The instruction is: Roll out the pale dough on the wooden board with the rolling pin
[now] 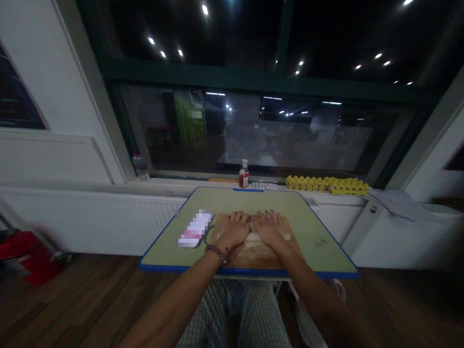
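A wooden board (261, 258) lies on the small table, with flour-like pale marks on it. Across it runs a pale, straight rod (284, 237); whether it is a rolling pin or a roll of dough I cannot tell. My left hand (236, 229) lies flat over the rod's left part, palm down, fingers stretched forward. Close beside it, my right hand (268, 228) rests the same way on the right part, fingers spread. A flat pale patch (252, 245), like dough, shows just in front of the rod. My palms hide the rod's middle.
The green table (326, 251) has a blue rim. A phone (196, 229) with a blurred screen lies left of the board, near a dark cable. On the sill stand a bottle with red contents (244, 175), a yellow egg tray (326, 184) and a clear bottle (140, 166).
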Demonstrator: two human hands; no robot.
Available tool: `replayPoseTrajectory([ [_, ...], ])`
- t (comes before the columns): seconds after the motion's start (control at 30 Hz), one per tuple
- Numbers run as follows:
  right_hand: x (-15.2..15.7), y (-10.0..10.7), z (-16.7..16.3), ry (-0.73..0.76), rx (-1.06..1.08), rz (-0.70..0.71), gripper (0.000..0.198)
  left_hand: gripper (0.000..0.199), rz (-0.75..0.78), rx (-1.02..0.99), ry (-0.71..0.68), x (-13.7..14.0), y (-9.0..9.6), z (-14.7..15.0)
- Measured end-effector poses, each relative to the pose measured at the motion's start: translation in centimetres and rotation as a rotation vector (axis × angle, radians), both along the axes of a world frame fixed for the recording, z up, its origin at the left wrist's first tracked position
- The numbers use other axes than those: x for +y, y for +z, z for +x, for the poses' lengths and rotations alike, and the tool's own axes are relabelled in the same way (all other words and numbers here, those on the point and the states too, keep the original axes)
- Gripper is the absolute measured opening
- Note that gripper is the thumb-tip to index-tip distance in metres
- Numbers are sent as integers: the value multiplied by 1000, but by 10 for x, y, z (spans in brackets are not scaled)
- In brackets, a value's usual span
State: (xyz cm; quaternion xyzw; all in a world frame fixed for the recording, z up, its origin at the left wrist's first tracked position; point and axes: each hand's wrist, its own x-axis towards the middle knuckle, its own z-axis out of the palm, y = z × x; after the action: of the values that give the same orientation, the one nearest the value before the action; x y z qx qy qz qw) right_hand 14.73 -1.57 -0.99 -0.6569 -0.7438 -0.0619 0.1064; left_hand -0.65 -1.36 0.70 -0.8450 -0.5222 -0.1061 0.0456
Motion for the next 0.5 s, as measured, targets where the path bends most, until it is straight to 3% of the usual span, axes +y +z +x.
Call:
replayPoseTrajectory([
  [0.33, -44, 8, -8, -40, 23, 53, 53, 47, -41, 41, -109, -20, -4, -3],
  [0.5, -53, 10, -9, -12, 34, 31, 53, 47, 12, -11, -69, -35, -1, -3],
])
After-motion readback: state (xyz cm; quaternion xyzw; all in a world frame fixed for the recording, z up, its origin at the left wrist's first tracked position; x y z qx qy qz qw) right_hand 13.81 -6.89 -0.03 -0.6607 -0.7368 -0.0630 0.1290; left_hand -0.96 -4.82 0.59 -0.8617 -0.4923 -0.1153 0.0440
